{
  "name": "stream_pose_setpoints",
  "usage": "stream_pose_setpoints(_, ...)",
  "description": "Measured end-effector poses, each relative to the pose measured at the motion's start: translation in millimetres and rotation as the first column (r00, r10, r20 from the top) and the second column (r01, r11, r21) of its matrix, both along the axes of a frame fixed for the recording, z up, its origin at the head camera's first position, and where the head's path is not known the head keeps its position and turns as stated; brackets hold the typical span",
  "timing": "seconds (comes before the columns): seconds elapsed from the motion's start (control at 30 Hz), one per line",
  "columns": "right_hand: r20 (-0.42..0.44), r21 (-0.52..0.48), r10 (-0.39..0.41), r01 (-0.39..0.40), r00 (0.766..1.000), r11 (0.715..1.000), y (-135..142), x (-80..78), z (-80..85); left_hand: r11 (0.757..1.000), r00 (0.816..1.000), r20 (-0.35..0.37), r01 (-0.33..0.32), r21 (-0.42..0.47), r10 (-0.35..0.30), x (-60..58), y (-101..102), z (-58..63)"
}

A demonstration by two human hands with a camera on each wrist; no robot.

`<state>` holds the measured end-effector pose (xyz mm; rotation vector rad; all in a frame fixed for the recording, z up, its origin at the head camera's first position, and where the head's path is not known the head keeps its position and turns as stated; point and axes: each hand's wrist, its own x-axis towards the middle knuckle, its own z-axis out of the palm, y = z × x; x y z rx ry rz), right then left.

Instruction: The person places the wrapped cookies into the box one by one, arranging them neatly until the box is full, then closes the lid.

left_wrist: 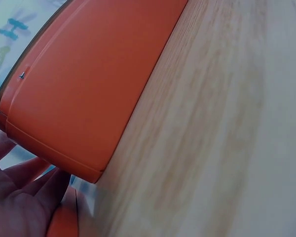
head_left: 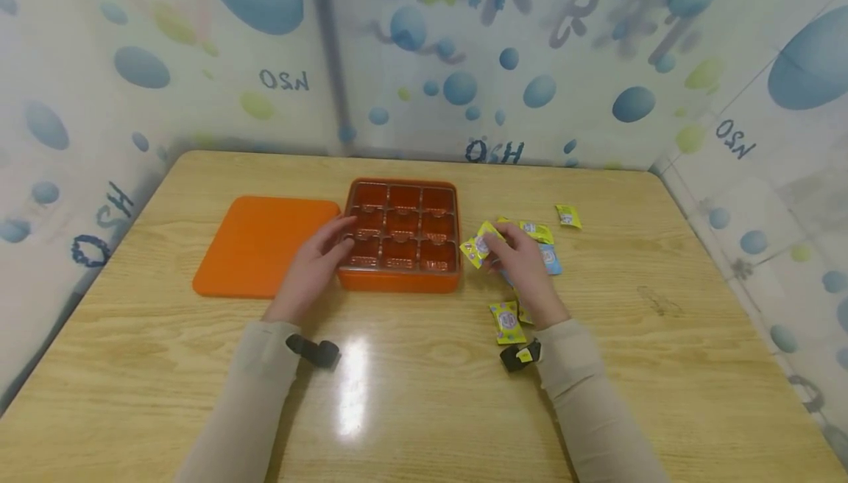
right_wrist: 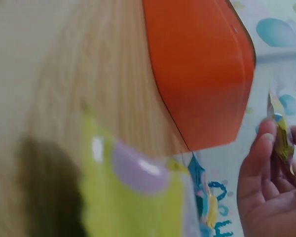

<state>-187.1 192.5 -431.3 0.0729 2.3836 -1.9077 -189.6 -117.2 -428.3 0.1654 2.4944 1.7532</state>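
A square orange box (head_left: 400, 281) stands mid-table, its clear insert divided into several compartments. My left hand (head_left: 316, 261) is at the box's left side, thumb and index finger over the rim. In the left wrist view, that hand's fingers (left_wrist: 27, 185) lie loosely along the box's end. To the right of the box, my right hand (head_left: 526, 266) pinches a yellow candy packet (head_left: 478, 246) between thumb and fingers. The right wrist view shows this packet (right_wrist: 284, 140) edge-on, raised beside the orange box wall (right_wrist: 202, 74).
An orange lid (head_left: 265, 247) lies flat left of the box. Beneath and around the right hand are several packets, including a blue packet (head_left: 550, 258) and a nearer yellow packet (head_left: 507, 322). Another small yellow packet (head_left: 567, 216) lies farther right. A patterned wall borders the wooden table (head_left: 424, 424).
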Motion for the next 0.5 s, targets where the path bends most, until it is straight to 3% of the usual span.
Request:
stream_pose_setpoints(0.27, -0.013, -0.082, 0.035, -0.036, 0.999, 0.996, -10.3, 3.1, -0.6, 1.0, 1.0, -0.006, 0.006, 0.007, -0.006, -0.8, -0.6, -0.9)
stream_pose_setpoints(0.5, -0.02, -0.088, 0.062, -0.063, 0.998, 0.994, -19.0, 4.2, 0.5, 1.0, 1.0, -0.025, 0.009, -0.023, -0.01, 2.4, -0.6, 3.1)
